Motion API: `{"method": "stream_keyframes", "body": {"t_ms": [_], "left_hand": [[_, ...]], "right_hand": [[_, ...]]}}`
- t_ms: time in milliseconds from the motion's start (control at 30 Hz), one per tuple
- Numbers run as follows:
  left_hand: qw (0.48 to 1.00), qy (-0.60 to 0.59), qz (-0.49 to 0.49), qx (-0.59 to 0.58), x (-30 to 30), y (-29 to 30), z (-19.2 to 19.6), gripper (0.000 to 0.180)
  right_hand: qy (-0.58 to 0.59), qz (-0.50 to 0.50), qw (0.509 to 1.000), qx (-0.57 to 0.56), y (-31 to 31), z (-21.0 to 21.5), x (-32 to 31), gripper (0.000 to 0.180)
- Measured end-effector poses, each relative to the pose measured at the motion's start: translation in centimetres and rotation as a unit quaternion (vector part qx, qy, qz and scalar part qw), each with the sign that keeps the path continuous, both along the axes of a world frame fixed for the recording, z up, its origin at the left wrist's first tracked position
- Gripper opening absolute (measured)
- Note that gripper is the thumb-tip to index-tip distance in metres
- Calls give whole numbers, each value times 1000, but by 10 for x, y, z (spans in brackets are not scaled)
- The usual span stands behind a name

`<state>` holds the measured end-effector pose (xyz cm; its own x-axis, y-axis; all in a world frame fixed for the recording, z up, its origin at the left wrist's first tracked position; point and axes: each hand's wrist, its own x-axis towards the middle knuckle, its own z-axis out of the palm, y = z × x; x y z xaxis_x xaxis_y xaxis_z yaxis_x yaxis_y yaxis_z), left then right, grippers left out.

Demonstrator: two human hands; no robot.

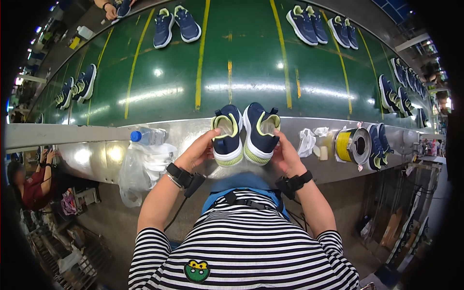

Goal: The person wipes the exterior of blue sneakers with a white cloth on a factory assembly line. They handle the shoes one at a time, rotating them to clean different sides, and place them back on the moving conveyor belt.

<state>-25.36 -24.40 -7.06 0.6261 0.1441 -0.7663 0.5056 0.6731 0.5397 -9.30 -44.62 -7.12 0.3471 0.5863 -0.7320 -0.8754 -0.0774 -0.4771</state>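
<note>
Two navy sneakers with lime lining and white soles are side by side in front of me, heels toward me, toes over the green belt's near edge. My left hand (199, 149) grips the left sneaker (227, 140) at its outer heel side, thumb at the collar. On the other side, my right hand (286, 155) holds the right sneaker (258, 140), its thumb at the collar opening. The fingers beneath and behind both shoes are partly hidden. Black straps with cables circle both my wrists.
Pairs of navy sneakers (187, 23) stand along the green belt (246, 58). On the metal ledge at left lie a blue-capped bottle (147, 137) and a plastic bag (131, 176); at right, crumpled white paper (306, 142), a yellow-labelled can (344, 145) and more sneakers. Other people work nearby.
</note>
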Motion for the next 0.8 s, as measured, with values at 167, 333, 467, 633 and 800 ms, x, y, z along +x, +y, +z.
{"method": "stream_keyframes", "body": {"t_ms": [167, 333, 467, 633, 800], "left_hand": [[998, 10, 38, -42, 8, 9, -5, 50], [995, -24, 79, -52, 1, 7, -6, 40], [991, -67, 81, -79, -12, 5, -8, 26], [977, -124, 105, -137, -31, 3, -38, 21], [978, -118, 116, -125, -33, -2, -28, 21]], "right_hand": [[20, -56, 998, 11, 10, 10, 0, 44], [89, -79, 987, 106, 2, 1, -4, 38], [97, -98, 976, 168, -19, -25, -12, 33], [103, -94, 968, 208, -23, -31, -19, 34], [93, -92, 968, 213, -32, -41, -19, 35]]}}
